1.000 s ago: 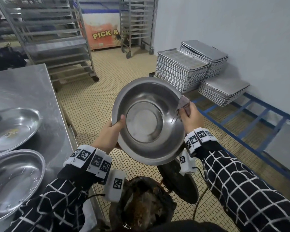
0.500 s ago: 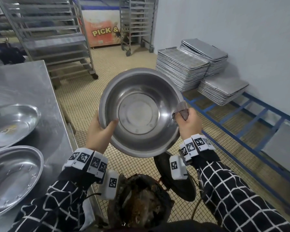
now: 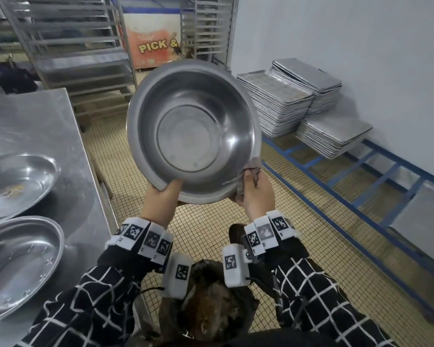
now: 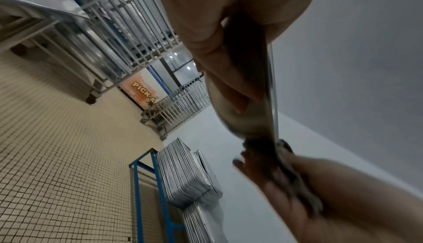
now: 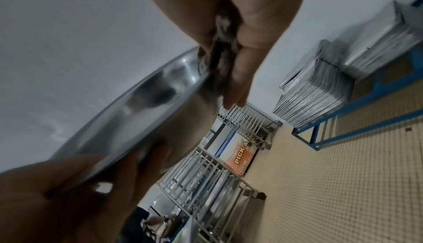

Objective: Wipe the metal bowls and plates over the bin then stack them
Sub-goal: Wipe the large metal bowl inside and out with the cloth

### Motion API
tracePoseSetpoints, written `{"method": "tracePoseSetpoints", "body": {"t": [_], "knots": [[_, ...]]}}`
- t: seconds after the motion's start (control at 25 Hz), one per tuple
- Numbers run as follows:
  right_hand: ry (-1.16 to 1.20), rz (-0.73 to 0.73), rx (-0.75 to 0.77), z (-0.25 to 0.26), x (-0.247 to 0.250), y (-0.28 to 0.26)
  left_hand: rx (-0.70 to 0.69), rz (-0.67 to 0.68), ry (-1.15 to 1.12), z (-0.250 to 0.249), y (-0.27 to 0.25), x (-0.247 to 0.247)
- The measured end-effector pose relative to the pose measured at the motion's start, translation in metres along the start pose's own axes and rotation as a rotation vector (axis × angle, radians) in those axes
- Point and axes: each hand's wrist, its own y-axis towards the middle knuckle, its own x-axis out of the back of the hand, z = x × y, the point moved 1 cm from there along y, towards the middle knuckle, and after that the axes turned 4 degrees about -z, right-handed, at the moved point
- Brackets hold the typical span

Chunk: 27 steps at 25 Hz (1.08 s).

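Note:
I hold a round metal bowl tilted with its inside facing me, above the dark bin full of brown scraps. My left hand grips the bowl's lower rim, thumb inside. My right hand pinches a grey cloth over the rim at the lower right. The left wrist view shows the bowl edge-on, with the cloth wrapped over its rim. In the right wrist view the cloth is pressed on the bowl. Two oval metal plates lie on the steel table.
Stacks of flat baking trays rest on a blue floor frame along the right wall. Wheeled tray racks stand behind the table. Tiled floor lies between the table and the frame.
The bowl has risen and turned more upright. My left hand slid from its left side to the lower rim, and my right hand with the cloth moved down the rim to the lower right.

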Motion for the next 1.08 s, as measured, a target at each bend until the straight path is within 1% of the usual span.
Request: {"method": "tracePoseSetpoints", "body": {"t": [0.08, 0.12, 0.2, 0.24, 0.32, 0.4, 0.48, 0.56, 0.6, 0.68, 0.72, 0.8, 0.88, 0.92, 1.0, 1.04, 1.08], "knots": [[-0.280, 0.120, 0.042, -0.004, 0.004, -0.005, 0.029, -0.033, 0.056, -0.001, 0.009, 0.008], [-0.400, 0.139, 0.064, -0.006, 0.006, -0.008, 0.023, -0.036, 0.095, -0.003, 0.012, 0.012], [-0.505, 0.145, 0.100, -0.009, 0.010, -0.012, -0.015, -0.025, 0.167, -0.005, 0.017, 0.018], [-0.521, 0.142, 0.147, -0.007, 0.009, -0.014, -0.044, -0.014, 0.212, -0.006, 0.019, 0.020], [-0.574, 0.158, 0.315, 0.000, 0.002, -0.020, -0.085, 0.012, 0.299, -0.006, 0.022, 0.022], [-0.621, 0.206, 0.493, 0.004, -0.011, -0.031, -0.068, 0.036, 0.333, -0.003, 0.023, 0.023], [-0.651, 0.330, 0.597, 0.000, -0.026, -0.045, -0.015, 0.046, 0.316, -0.001, 0.022, 0.022], [-0.612, 0.514, 0.690, -0.012, -0.035, -0.058, 0.023, 0.051, 0.311, -0.001, 0.021, 0.020], [-0.560, 0.588, 0.718, -0.017, -0.036, -0.063, 0.028, 0.060, 0.303, -0.002, 0.021, 0.020], [-0.465, 0.685, 0.719, -0.024, -0.037, -0.066, 0.033, 0.065, 0.261, -0.005, 0.021, 0.020], [-0.469, 0.726, 0.706, -0.026, -0.037, -0.065, 0.025, 0.077, 0.252, -0.006, 0.021, 0.021], [-0.600, 0.789, 0.670, -0.027, -0.036, -0.059, -0.003, 0.125, 0.272, -0.011, 0.020, 0.021], [-0.855, 0.791, 0.679, -0.030, -0.032, -0.045, -0.022, 0.144, 0.273, -0.015, 0.019, 0.022], [-1.013, 0.753, 0.702, -0.032, -0.028, -0.034, -0.024, 0.143, 0.269, -0.017, 0.019, 0.022], [-1.277, 0.593, 0.707, -0.034, -0.019, -0.010, -0.030, 0.161, 0.277, -0.018, 0.020, 0.023], [-1.346, 0.507, 0.681, -0.034, -0.016, 0.000, -0.035, 0.170, 0.281, -0.016, 0.020, 0.023], [-1.363, 0.453, 0.656, -0.035, -0.014, 0.006, -0.042, 0.167, 0.282, -0.015, 0.020, 0.022]]}}
